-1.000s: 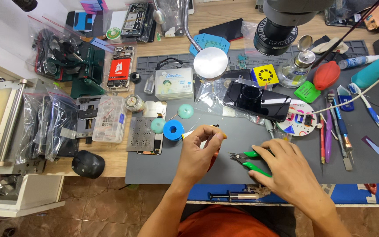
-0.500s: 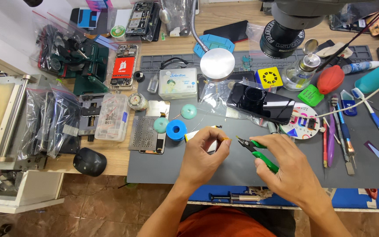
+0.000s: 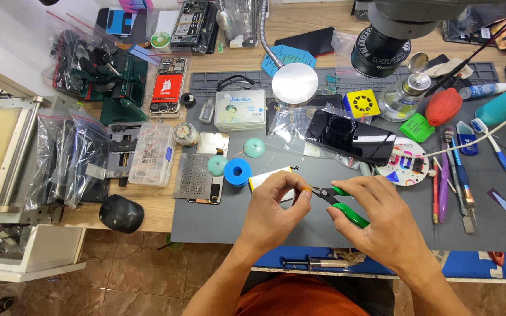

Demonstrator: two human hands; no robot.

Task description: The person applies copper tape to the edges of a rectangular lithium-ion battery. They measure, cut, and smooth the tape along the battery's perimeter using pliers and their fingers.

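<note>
a person's two bare hands meet over the near edge of a dark grey mat [image 3: 218,225] on a crowded wooden bench [image 3: 147,205]. the left hand [image 3: 273,210] is curled nearly closed, thumb and forefinger pinching a small orange-tipped part [image 3: 307,189] (too small to tell what it is). the right hand [image 3: 382,219] is wrapped around green-handled cutters [image 3: 341,205], their dark nose touching or just short of the part; the handles sit partly spread under the fingers. just beyond the left hand lies a flat white and yellow strip [image 3: 267,177], with a blue tape roll [image 3: 238,172] beside it and two teal discs [image 3: 235,156] further toward the mat's far side. a black phone [image 3: 349,137] in a clear bag rests near the mat's middle, under a microscope [image 3: 390,35] and a round lamp head [image 3: 294,84]. toward the right edge of the mat lie tweezers, brushes and a toothbrush [image 3: 496,152]. at the mat's left edge sits a grey stencil plate [image 3: 194,175]; on the bench beyond it stand a clear parts box [image 3: 152,154] and a black mouse-like lump [image 3: 122,213] near the front edge. a syringe [image 3: 314,264] lies at the front edge, just under the hands.
</note>
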